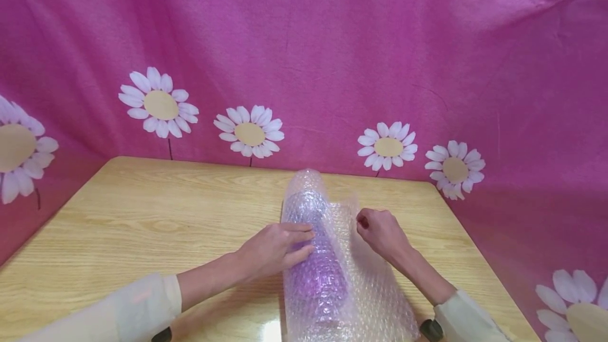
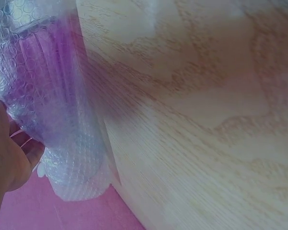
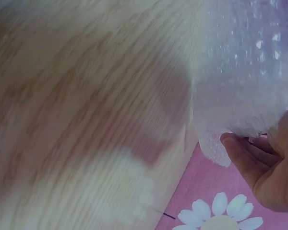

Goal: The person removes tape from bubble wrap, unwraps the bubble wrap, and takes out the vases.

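A clear sheet of bubble wrap [image 1: 380, 284] lies lengthwise on the table, partly folded over a long purple object [image 1: 318, 278]. The plastic blurs that object, so I cannot tell its kind. Across the top of the wrapped part rests my left hand [image 1: 280, 247], its fingers extended over the plastic. In the left wrist view, the left hand [image 2: 12, 148] touches the side of the bundle. My right hand [image 1: 382, 231] pinches the loose edge of the sheet, right of the purple object. The right wrist view shows the right hand [image 3: 264, 163] with thumb and fingers on that edge.
The wood-grain table [image 1: 190, 205] extends to both sides of the bundle. Behind it and along the sides hangs a magenta cloth [image 1: 304, 57] printed with white daisies. The bundle's far end lies close to the table's back edge.
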Tool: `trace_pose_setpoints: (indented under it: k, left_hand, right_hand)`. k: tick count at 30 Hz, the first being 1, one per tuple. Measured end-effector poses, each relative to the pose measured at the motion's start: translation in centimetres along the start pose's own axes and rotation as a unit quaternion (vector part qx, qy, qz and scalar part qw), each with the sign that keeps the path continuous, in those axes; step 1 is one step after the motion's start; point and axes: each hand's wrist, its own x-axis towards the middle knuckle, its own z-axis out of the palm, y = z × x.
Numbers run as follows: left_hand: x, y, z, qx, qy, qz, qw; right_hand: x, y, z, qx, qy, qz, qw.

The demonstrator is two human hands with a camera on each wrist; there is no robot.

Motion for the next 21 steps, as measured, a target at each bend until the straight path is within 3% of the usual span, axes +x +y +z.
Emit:
trace_pose_setpoints:
  k: [21]
  left_hand:
    - [0.0, 0.0, 0.0, 0.003, -0.006, -0.002, 1.0]
  right_hand:
    - [-1.2, 2.2, 0.6, -0.022, -0.041, 0.058, 0.997]
